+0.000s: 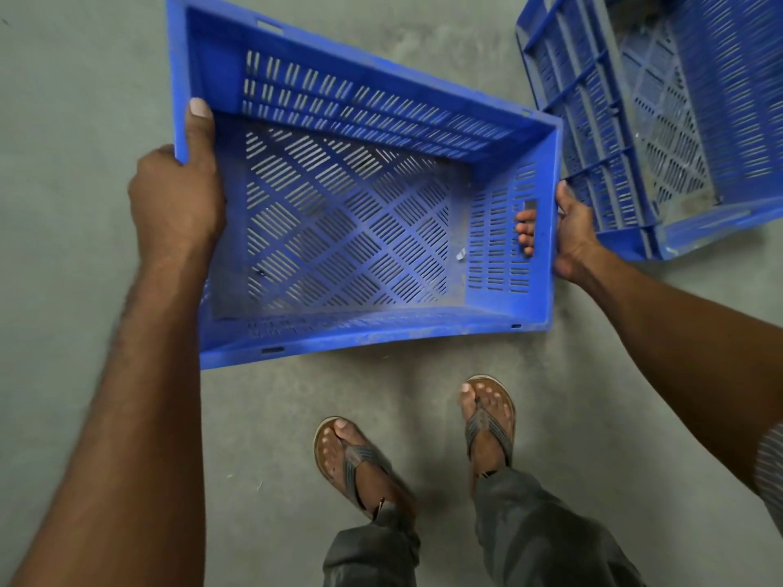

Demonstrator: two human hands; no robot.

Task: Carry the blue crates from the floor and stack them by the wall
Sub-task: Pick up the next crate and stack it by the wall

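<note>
Blue crate (356, 213) hangs between left hand (178, 197) and right hand (570, 239), both clamped on its ends.

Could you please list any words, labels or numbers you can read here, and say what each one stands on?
None can be read.
Faint embossed marks on the near wall of the held blue perforated plastic crate: too blurred to read.
Second blue slatted plastic crate: no text visible.

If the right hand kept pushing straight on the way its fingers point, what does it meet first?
The right hand already grips the held blue crate; its fingers poke through the handle slot into the empty inside, so probably nothing before the opposite wall.
</note>
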